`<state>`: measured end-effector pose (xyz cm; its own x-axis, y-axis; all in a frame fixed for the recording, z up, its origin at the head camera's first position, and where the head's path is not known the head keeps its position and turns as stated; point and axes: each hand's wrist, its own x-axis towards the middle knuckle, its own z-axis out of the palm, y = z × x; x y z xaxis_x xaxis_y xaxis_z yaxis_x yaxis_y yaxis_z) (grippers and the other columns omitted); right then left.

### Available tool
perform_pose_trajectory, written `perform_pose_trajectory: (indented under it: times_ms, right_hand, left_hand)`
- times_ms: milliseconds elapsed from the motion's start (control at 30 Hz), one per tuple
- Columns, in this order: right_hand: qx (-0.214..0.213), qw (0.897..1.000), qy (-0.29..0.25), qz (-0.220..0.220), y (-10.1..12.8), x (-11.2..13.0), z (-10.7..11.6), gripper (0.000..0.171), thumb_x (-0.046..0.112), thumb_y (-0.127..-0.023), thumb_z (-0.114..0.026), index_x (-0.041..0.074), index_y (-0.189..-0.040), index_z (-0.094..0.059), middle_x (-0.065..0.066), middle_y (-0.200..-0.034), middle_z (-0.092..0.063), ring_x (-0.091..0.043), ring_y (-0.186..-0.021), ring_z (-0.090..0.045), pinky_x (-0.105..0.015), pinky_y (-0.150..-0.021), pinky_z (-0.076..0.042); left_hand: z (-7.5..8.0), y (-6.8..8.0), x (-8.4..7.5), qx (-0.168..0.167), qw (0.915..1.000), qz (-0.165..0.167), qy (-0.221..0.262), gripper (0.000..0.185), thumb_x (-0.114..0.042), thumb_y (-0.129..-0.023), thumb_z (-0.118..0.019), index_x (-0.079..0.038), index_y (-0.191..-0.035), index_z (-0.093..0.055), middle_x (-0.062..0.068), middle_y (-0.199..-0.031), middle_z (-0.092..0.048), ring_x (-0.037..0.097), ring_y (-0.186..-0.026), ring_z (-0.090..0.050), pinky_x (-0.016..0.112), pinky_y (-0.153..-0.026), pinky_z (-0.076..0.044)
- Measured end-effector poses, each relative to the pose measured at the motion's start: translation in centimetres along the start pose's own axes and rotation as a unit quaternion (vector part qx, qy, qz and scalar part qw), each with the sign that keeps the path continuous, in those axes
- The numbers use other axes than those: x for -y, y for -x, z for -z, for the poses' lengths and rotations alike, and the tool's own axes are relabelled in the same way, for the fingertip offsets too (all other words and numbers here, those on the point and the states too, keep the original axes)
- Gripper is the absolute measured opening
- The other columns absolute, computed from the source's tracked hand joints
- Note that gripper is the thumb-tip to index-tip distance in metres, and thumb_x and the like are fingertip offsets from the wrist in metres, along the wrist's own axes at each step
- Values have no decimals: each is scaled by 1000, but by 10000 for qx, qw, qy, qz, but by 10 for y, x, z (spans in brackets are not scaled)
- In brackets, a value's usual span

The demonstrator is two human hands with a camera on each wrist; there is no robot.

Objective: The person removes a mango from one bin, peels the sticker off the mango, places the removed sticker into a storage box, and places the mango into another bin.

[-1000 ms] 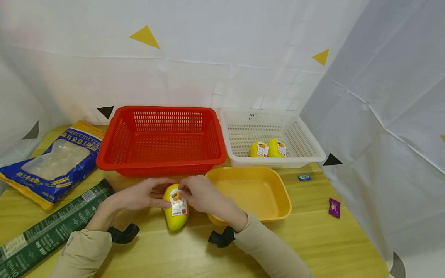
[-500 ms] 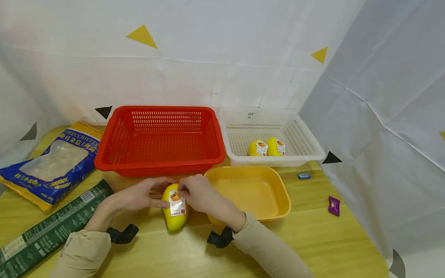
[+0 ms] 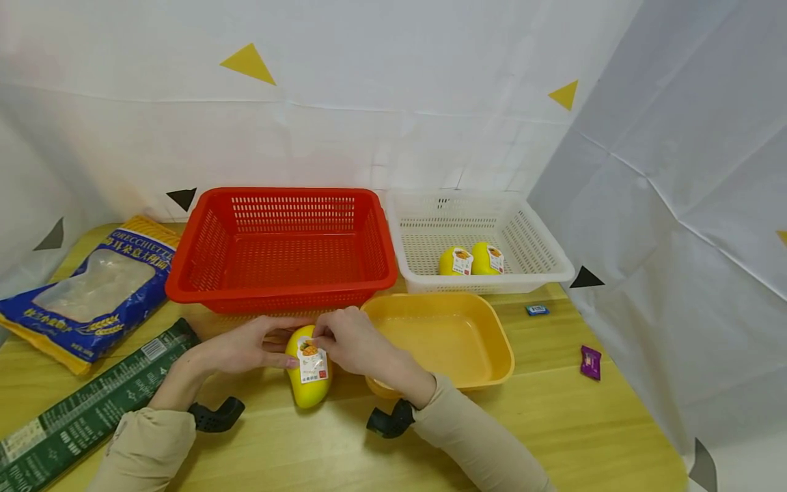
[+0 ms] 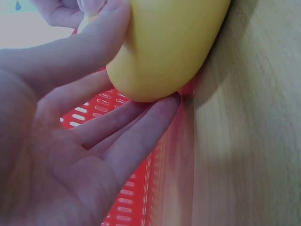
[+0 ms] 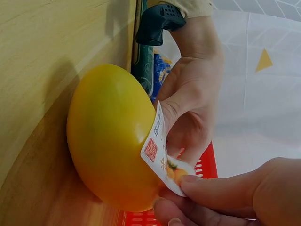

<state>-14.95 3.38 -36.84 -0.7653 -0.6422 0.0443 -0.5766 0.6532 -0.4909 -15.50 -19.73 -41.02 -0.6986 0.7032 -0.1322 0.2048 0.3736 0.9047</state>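
A yellow mango-shaped fruit (image 3: 309,383) lies on the wooden table in front of the red basket. It carries a white printed label (image 3: 312,365). My left hand (image 3: 279,345) grips the fruit from the left, thumb on one side and fingers curled under it (image 4: 136,136). My right hand (image 3: 320,336) pinches the label's top edge. In the right wrist view the label (image 5: 157,146) stands partly lifted off the fruit (image 5: 108,141), held between my right fingertips (image 5: 207,188). The left wrist view shows the fruit (image 4: 169,47) close up.
A red basket (image 3: 277,288) stands behind the hands. The white basket (image 3: 492,283) to its right holds two labelled yellow fruits (image 3: 470,261). A yellow tray (image 3: 505,345) sits right of the hands. A blue pasta bag (image 3: 92,294) and green package (image 3: 92,403) lie left. Two small candies (image 3: 591,363) lie right.
Almost nothing has moved. My right fingers have shifted slightly on the label's top edge, while the fruit and my left hand stay where they were.
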Motion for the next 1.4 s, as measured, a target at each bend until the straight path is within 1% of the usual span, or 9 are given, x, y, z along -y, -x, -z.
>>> perform_pose_trajectory:
  times_ms: [267, 367, 467, 600, 800, 900, 1067, 1233, 1400]
  right_hand:
    - [60, 9994, -335, -42, 4, 3, 9, 10, 17, -96, -69, 11, -91, -75, 4, -79, -71, -1, -64, -54, -14, -61, -44]
    - [69, 9991, -425, 28, 4, 4, 11, 9, 16, -96, -69, 10, -91, -74, 4, -78, -70, -1, -63, -54, -15, -61, -44]
    - [17, 9986, -497, 155, 5, 4, 12, 9, 15, -96, -69, 10, -90, -74, 3, -78, -70, 0, -63, -54, -14, -61, -44]
    - [-195, 9969, -703, 294, 6, 4, 14, 7, 14, -96, -67, 8, -93, -70, -1, -83, -72, 0, -67, -57, -12, -62, -47]
    - [-423, 9933, -1028, 304, 7, 4, 21, 7, 12, -96, -67, 7, -93, -69, -4, -87, -74, -6, -73, -63, -13, -67, -51]
    - [-380, 9914, -1231, 220, 7, 4, 25, 6, 10, -96, -67, 5, -94, -70, -5, -89, -74, -9, -74, -66, -14, -68, -53]
    - [-295, 9879, -1523, 31, 7, 2, 28, 4, 7, -95, -67, 4, -98, -69, -7, -89, -73, -20, -76, -71, -15, -66, -54]
    - [-326, 9851, -1691, -31, 7, -2, 30, 14, 5, -94, -68, 5, -105, -59, -7, -87, -73, -23, -76, -72, -18, -68, -54]
    - [-480, 9855, -1615, 189, 8, -5, 32, 18, 3, -92, -70, 7, -97, -53, -6, -85, -72, -19, -76, -71, -18, -70, -54]
  left_hand:
    - [1, 1, 0, -23, 10000, 39, 7, 72, -25, -92, -73, -2, -152, -40, 20, -151, -45, 40, -135, -48, 37, -105, -49]
    - [1, 2, 0, -17, 10000, 45, 47, 72, -24, -92, -73, -1, -152, -39, 21, -151, -45, 41, -135, -49, 37, -104, -49]
    - [1, 2, 0, 0, 9999, 27, 117, 72, -23, -92, -73, -1, -152, -39, 21, -151, -45, 41, -135, -49, 38, -104, -49]
    - [1, 3, 0, -10, 9998, 92, 156, 70, -24, -92, -73, -1, -150, -42, 20, -148, -49, 40, -135, -49, 40, -105, -48]
    - [2, 5, -1, -83, 9996, 245, 66, 69, -27, -91, -74, 0, -147, -45, 18, -145, -53, 40, -134, -50, 42, -105, -48]
    - [2, 5, -1, -100, 9996, 249, 33, 69, -27, -91, -74, 1, -147, -45, 19, -144, -53, 40, -134, -50, 42, -105, -48]
    - [3, 4, -1, -105, 9996, 256, -33, 70, -28, -91, -74, 0, -148, -44, 19, -146, -51, 41, -135, -49, 42, -105, -49]
    - [2, 3, -1, -80, 9996, 265, -75, 73, -29, -91, -73, 1, -149, -42, 20, -148, -49, 42, -136, -48, 43, -105, -48]
    - [1, 2, -2, -74, 9995, 278, -116, 75, -29, -91, -73, 2, -150, -39, 22, -150, -47, 42, -136, -47, 44, -106, -48]
